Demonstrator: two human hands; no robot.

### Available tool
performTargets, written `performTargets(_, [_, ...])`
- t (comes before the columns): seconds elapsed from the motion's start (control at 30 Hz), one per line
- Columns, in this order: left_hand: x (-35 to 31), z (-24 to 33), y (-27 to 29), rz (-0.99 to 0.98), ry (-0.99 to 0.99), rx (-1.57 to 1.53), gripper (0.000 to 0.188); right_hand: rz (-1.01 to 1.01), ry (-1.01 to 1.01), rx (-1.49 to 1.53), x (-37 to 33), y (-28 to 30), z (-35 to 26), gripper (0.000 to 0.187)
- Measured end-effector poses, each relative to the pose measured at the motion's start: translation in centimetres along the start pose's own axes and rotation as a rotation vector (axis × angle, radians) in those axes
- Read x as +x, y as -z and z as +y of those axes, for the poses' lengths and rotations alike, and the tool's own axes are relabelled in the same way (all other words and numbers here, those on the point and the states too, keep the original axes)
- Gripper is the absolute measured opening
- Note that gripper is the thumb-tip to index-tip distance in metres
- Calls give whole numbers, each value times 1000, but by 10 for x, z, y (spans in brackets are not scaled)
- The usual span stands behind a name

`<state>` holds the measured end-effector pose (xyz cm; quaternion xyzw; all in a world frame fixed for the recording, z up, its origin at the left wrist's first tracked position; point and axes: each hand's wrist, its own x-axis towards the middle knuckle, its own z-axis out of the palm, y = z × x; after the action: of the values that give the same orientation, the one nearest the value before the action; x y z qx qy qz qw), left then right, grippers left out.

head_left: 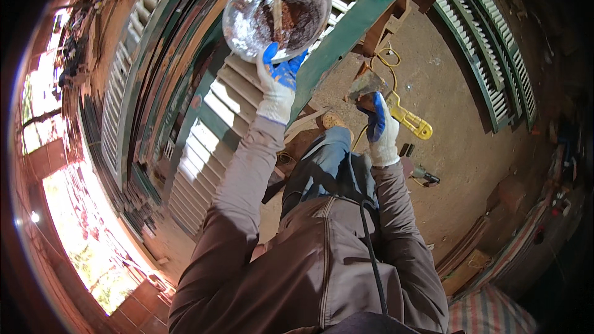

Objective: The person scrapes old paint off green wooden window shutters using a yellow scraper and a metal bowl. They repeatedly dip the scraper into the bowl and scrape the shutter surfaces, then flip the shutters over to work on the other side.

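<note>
My left hand (279,80), in a white glove with blue coating, grips the near rim of a round metal bowl (238,31). Reddish-brown residue coats part of the bowl's inside, and a flat wooden stick (277,9) lies in it. The bowl is over a green louvred shutter (337,55) with pale slats. My right hand (383,130), gloved alike, is closed around a putty knife (408,120). Its yellow handle points right, away from the bowl; its wide, smeared blade points up and left. The glove hides part of the tool.
More green shutters (479,55) lie at the upper right, others (133,80) are stacked at the left. On the dirt floor a yellow cord (394,65) curls beyond my right hand, and a power tool (426,175) lies beside my right forearm. A striped sack (489,312) is at lower right.
</note>
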<state>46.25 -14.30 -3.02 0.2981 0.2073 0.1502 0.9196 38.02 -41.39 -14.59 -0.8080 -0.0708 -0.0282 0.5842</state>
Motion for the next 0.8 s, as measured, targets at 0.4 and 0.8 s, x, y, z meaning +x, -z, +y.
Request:
performTargets(0.4, [-118,132,59,110,-76,166,74,-36,-88,-266,-153,149,4,55])
performTargets(0.8, [-256,235,262,528,-100,259,69,-87,-393,301,-235,147,3,44])
